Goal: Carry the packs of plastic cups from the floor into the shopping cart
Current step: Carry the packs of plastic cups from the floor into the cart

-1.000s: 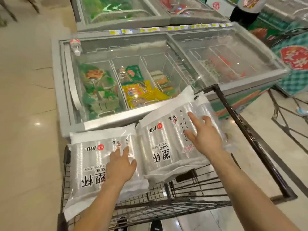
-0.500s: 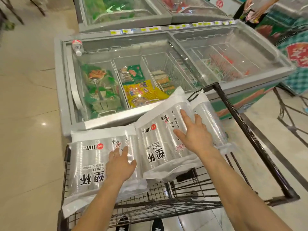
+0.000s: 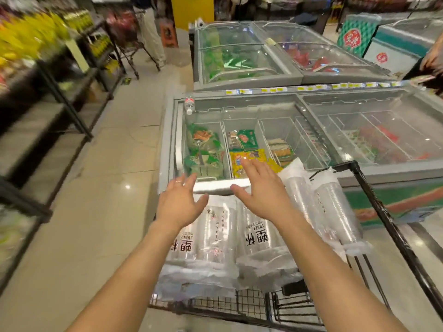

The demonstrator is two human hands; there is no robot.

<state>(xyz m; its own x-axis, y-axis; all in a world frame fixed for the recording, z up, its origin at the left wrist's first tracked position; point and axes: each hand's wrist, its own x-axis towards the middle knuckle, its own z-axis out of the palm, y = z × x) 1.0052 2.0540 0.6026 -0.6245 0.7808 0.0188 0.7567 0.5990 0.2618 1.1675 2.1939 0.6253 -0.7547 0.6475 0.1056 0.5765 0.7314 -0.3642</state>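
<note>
packs [image 3: 215,236] | lying flat side by side in cart [image 3: 395,233] | left hand [image 3: 178,204], right hand [image 3: 262,190] spread wide above them, holding nothing | likely light, slick wrap, crushable inside | take by both ends, not the middle

Open floor [image 3: 103,212] left of the shopping cart [image 3: 251,305]; freezer chest [image 3: 167,144] just ahead, shelving [image 3: 55,92] farther left.

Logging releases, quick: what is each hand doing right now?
Left hand: open, fingers spread, holding nothing, above the clear plastic packs of cups.
Right hand: open, fingers spread, holding nothing.
</note>
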